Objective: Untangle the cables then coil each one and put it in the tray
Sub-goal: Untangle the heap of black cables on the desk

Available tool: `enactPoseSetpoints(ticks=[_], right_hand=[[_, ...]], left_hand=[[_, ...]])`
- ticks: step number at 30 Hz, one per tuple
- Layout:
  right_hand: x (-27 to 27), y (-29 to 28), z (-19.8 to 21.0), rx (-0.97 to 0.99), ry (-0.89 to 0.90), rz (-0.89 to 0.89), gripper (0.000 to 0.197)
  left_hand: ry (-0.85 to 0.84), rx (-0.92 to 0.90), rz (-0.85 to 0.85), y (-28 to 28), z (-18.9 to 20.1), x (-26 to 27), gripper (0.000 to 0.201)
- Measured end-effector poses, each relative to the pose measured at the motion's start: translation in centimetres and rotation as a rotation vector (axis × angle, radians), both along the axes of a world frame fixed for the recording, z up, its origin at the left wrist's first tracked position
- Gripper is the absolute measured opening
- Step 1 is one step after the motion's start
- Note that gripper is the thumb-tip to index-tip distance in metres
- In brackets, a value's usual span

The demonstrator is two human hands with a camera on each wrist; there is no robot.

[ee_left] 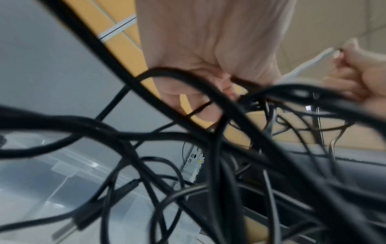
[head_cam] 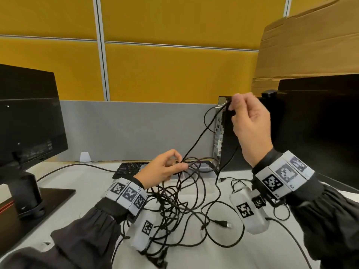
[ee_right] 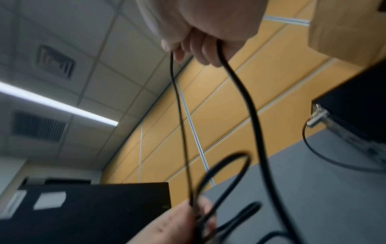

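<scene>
The right hand (head_cam: 250, 129) is raised and pinches a thin black cable strand (head_cam: 202, 133) between thumb and curled fingers; in the right wrist view the strand folds over the fingers (ee_right: 200, 49) and drops away in two runs. It seems held high so that one cable draws taut and shows its path out of the knot. Down that strand, the left hand (head_cam: 165, 169) has its thumb and fingertips closed on the top of the tangled heap of black cables (head_cam: 174, 210), most likely pinning the knot while the other hand pulls. The tangle hangs from that hand and spreads over the white tabletop (head_cam: 77, 183) towards the person, with a loose black plug with a metal tip (head_cam: 223, 223) lying at its right edge. None of the cables is coiled yet

Just behind the tangle lies a black keyboard (head_cam: 130, 168), and beside that a shallow dark tray (head_cam: 206, 165), partly hidden by loops. Right of the tangle and behind the raised hand stands a black desktop computer tower (head_cam: 220, 133), with a thin wire of its own that could be confused with the held strand. A black monitor on a stand (head_cam: 29, 123) sits well left of the tangle, and a second dark monitor (head_cam: 320, 123) to its right
</scene>
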State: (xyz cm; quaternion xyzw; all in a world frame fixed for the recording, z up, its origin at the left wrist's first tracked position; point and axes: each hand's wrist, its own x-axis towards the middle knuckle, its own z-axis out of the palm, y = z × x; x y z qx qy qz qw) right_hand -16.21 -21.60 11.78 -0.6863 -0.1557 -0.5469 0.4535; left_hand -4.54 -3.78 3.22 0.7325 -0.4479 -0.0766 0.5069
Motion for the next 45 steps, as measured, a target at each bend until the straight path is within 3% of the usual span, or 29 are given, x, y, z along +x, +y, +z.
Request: enactPoseSetpoints(ticks=[4,8,10,13,17,19,22,25,29,31,33,36,41,45], right_hand=[[-0.7,-0.9,1.1,0.244,-0.126,0.015,0.029],[-2.2,-3.4,0.0,0.211,-0.108,-0.094,0.029],[-2.7,-4.7,-1.4,0.084,0.038,-0.181,0.028],[-3.5,-5.7,-3.1,-0.176,0.483,-0.255,0.024],[-4.0,-4.8,-4.4,-0.401,1.055,-0.158,0.020],[-4.1,-3.6,-4.3,-0.470,1.147,-0.114,0.034],[-3.7,-1.8,-3.5,-0.521,1.217,0.106,0.061],[-2.8,-0.3,-2.8,-0.462,1.207,0.340,0.062],[-0.8,0.4,-3.2,-0.020,1.104,0.537,0.085],[0.0,0.9,-3.6,0.087,1.001,0.492,0.063],[0.9,1.7,-4.2,0.054,0.904,0.399,0.034],[2.3,2.8,-5.1,0.033,0.823,0.425,0.008],[3.1,4.0,-5.8,0.150,0.613,0.480,0.007],[3.0,4.5,-7.0,-0.184,0.521,0.245,0.019]], left_hand=[[-0.036,0.024,0.115,1.1,-0.4,1.0,0.013],[-0.030,-0.069,0.224,2.3,-1.0,1.4,0.014],[-0.023,-0.130,0.275,2.4,-1.2,1.2,0.020],[0.000,-0.228,0.382,2.4,-1.5,1.2,0.024],[0.032,-0.321,0.525,2.2,-2.0,0.8,0.022],[-0.005,-0.294,0.559,2.1,-2.4,0.6,0.022],[-0.063,-0.257,0.538,1.9,-2.3,0.1,0.014],[-0.130,-0.282,0.498,2.0,-1.8,-0.3,0.021],[-0.131,-0.281,0.459,2.1,-1.4,-1.0,0.020],[-0.120,-0.292,0.448,2.2,-1.4,-1.1,0.023],[-0.089,-0.301,0.439,2.1,-1.3,-1.2,0.025],[-0.033,-0.314,0.431,1.9,-1.0,-1.6,0.022],[0.046,-0.343,0.388,1.9,-0.5,-2.3,0.022],[0.191,-0.397,0.334,1.9,0.0,-3.0,0.022]])
